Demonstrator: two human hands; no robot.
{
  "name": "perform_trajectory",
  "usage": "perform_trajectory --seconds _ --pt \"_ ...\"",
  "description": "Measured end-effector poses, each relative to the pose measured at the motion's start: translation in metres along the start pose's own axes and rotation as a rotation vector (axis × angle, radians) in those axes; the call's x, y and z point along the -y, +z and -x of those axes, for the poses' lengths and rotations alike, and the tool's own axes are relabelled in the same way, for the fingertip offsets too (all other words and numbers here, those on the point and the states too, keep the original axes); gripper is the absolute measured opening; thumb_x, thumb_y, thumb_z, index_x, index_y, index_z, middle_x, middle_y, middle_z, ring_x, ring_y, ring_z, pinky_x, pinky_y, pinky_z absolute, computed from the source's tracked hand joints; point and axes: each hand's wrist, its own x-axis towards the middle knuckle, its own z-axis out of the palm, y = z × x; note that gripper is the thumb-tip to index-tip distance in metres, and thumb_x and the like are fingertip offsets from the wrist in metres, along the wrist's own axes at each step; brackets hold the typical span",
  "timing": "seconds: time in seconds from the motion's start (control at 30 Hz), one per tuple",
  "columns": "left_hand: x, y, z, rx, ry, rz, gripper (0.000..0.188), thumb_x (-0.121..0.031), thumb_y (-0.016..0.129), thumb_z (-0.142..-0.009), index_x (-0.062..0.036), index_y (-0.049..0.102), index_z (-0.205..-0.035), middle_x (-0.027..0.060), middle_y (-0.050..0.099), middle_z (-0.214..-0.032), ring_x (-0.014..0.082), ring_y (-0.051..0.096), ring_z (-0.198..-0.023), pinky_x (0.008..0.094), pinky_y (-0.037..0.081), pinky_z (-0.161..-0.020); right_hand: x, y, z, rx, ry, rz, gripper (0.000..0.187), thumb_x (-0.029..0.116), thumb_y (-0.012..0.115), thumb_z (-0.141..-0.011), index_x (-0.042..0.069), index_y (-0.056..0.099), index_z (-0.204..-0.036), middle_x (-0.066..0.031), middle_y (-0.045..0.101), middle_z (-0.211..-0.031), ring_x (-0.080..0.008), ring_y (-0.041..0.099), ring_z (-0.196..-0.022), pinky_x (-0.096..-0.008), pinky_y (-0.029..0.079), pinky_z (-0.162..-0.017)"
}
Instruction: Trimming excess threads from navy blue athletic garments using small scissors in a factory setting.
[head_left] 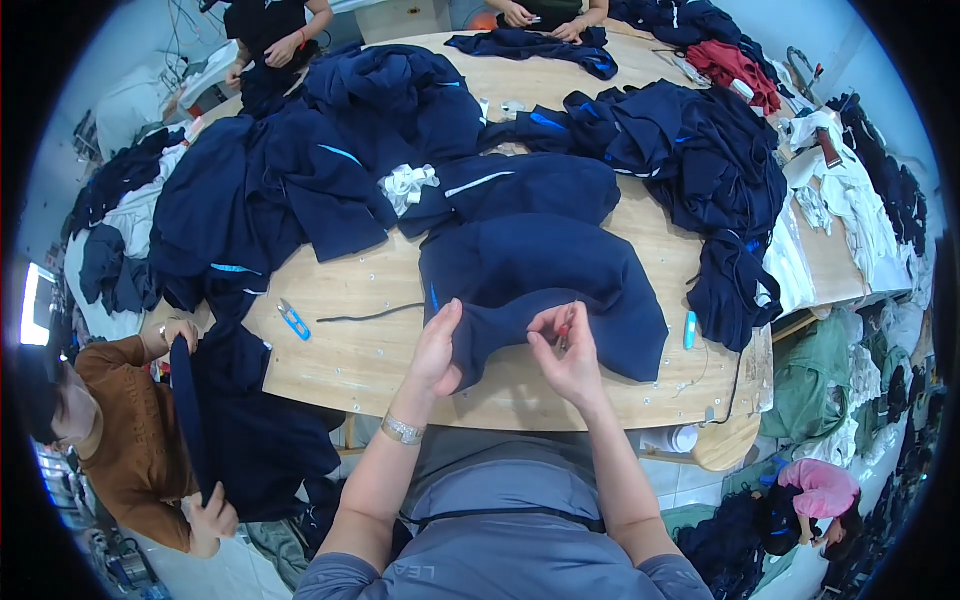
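A navy blue garment (560, 260) is spread on the table in front of me, its near edge bunched up between my hands. My left hand (436, 348) grips the garment's left side, fingers partly hidden by the cloth. In my right hand (568, 355), close to the cloth's raised edge, is a small red tool that looks like thread snips (566, 332); the fingers cover most of it. A dark cord (370, 312) lies on the table left of the garment. Blue-handled thread snips (293, 319) rest farther left.
Piles of navy garments (270, 180) cover the table's far side, with a bundle of white tape (408, 187) among them. A small blue tool (690, 330) lies at right. A co-worker in brown (130, 430) handles navy cloth at left; others work across the table.
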Motion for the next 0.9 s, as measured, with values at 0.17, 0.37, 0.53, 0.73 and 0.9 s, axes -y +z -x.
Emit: perform_trajectory --seconds 0.17,0.37,0.53,0.73,0.9 --pt "0.0 0.007 0.001 -0.024 -0.027 -0.038 0.026 -0.028 0.042 -0.096 -0.0045 0.053 -0.1 0.0076 0.059 -0.099 0.0163 0.059 -0.091 0.0308 0.048 -0.083 0.021 0.012 -0.003 0.029 -0.056 0.049 0.034 -0.006 0.062 -0.073 0.007 0.032 -0.079 -0.0068 0.054 -0.08 -0.0102 0.046 -0.069 -0.0231 0.039 -0.065" --pt "0.008 0.0 -0.003 0.01 0.015 -0.035 0.03 -0.025 0.043 -0.095 0.0007 0.053 -0.107 0.0122 0.061 -0.104 0.0188 0.061 -0.094 0.0304 0.05 -0.084 0.014 0.012 -0.002 0.029 -0.094 0.22 0.031 -0.006 0.061 -0.076 0.007 0.033 -0.081 -0.006 0.054 -0.077 -0.0119 0.049 -0.067 -0.0248 0.042 -0.062" --pt "0.005 0.006 -0.001 -0.028 0.001 -0.037 0.031 -0.025 0.044 -0.095 0.0018 0.052 -0.108 0.0135 0.06 -0.105 0.0198 0.061 -0.095 0.0308 0.049 -0.085 0.012 0.002 0.0 -0.084 0.107 -0.475 0.031 -0.007 0.057 -0.08 0.011 0.032 -0.085 -0.0045 0.051 -0.083 -0.009 0.049 -0.073 -0.0221 0.041 -0.069" --pt "0.002 0.009 -0.004 -0.088 -0.003 -0.007 0.032 -0.026 0.045 -0.094 0.0023 0.052 -0.109 0.0137 0.06 -0.107 0.02 0.061 -0.096 0.0301 0.049 -0.085 0.003 -0.007 0.008 -0.106 0.103 -0.379 0.031 -0.004 0.059 -0.081 0.01 0.031 -0.085 -0.0049 0.051 -0.084 -0.0077 0.049 -0.074 -0.0197 0.04 -0.064" --pt "0.001 0.004 -0.006 -0.02 -0.128 0.062 0.027 -0.027 0.045 -0.095 -0.0027 0.055 -0.104 0.0073 0.061 -0.103 0.0166 0.059 -0.093 0.0291 0.047 -0.083 0.013 -0.002 0.013 -0.002 0.134 0.302 0.022 0.015 0.061 -0.085 0.006 0.041 -0.084 -0.0057 0.051 -0.065 -0.0147 0.052 -0.056 -0.025 0.04 -0.052"
